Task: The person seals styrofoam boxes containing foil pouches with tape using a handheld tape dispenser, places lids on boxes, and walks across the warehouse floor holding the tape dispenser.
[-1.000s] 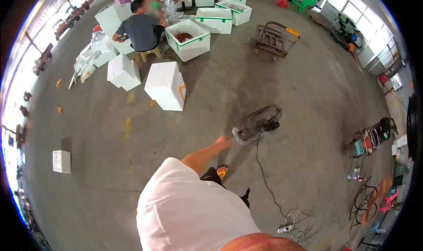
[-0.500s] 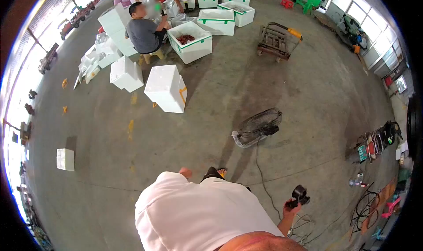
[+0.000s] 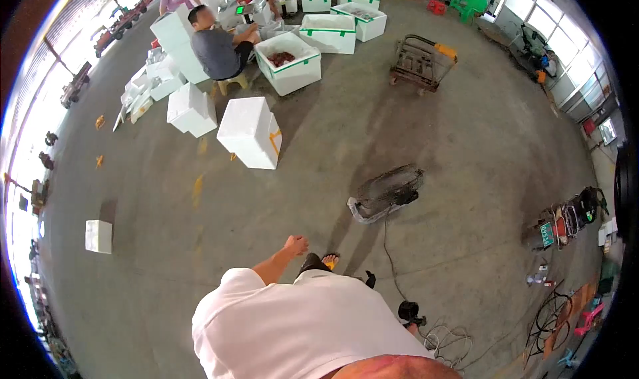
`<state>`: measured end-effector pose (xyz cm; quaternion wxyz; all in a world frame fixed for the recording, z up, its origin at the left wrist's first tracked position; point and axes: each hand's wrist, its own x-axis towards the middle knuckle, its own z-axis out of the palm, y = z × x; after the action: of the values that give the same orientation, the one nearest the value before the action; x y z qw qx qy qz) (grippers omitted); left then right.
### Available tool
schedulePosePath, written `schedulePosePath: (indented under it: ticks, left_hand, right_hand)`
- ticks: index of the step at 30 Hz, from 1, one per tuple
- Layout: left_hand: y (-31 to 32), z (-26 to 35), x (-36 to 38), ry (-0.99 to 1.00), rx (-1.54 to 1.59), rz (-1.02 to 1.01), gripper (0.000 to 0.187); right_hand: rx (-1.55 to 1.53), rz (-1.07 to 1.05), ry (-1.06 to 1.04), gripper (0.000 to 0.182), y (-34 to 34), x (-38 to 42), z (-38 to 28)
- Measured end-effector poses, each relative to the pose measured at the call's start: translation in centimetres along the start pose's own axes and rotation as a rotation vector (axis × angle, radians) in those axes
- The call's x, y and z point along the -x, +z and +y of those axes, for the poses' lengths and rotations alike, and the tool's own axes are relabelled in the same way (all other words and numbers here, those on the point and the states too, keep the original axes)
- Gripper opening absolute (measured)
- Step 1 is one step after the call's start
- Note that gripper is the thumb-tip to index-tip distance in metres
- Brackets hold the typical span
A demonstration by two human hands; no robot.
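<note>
My left hand (image 3: pixel 297 246) swings forward of my white shirt (image 3: pixel 293 322), low over the concrete floor. Its fingers are curled in and nothing shows in them. At my right side, my right hand (image 3: pixel 414 327) is partly hidden by my shirt and grips a black tape dispenser (image 3: pixel 409 310) with a thick round part. Ahead of me on the floor lies a black wire-caged fan (image 3: pixel 389 187), its cable (image 3: pixel 387 246) running back towards my right side. One of my feet, in a yellow-strapped sandal (image 3: pixel 330 262), shows below.
White foam boxes (image 3: pixel 249 131) stand ahead to the left. Beyond them a person in grey (image 3: pixel 218 51) sits beside an open foam box (image 3: pixel 287 73) of reddish contents. A trolley (image 3: pixel 418 66) stands farther off. To the right are a scooter (image 3: pixel 566 219) and coiled cable (image 3: pixel 452 342).
My left hand has swung forward, out from my shirt. My right hand has drawn back towards my body with the black tape dispenser. One foot now shows more fully.
</note>
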<state>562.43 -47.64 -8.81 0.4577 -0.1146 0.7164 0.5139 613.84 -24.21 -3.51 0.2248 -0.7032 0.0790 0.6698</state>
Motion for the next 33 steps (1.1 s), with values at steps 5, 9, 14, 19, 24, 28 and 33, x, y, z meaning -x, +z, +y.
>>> schedulePosePath:
  ticks: [5,9,14,19,24,28,33]
  left_hand:
    - [-0.3,2.1,-1.2,0.037,-0.107,-0.061,0.028]
    - [-3.1,1.0,-1.7,-0.212,0.443,-0.289,0.028]
    - [-5.8,-0.4,2.1,-0.209,0.235,-0.117,0.021]
    - [-12.9,-0.1,-7.4,-0.288,0.490,-0.210,0.025]
    - [-19.1,15.7,-15.2,-0.141,0.600,-0.007,0.036]
    - [-20.2,28.6,-16.9,0.047,0.342,0.119,0.036]
    - [-25.0,31.8,-18.3,0.265,0.292,0.111,0.034]
  right_hand:
    - [-0.010,-0.058,-0.110,0.041,-0.6,0.5,-0.4]
    - [0.018,-0.037,-0.107,0.042,0.6,0.6,-2.3]
    - [0.079,0.002,-0.092,0.045,5.0,-0.6,-3.7]
    - [-0.012,-0.044,-0.265,0.034,15.0,1.1,-3.5]
    - [0.173,-0.138,-0.192,0.037,25.5,0.0,-0.1]
    - [0.120,-0.047,-0.223,0.039,37.0,2.0,5.3]
    - [0.408,-0.250,-0.252,0.036,54.3,2.6,10.1]
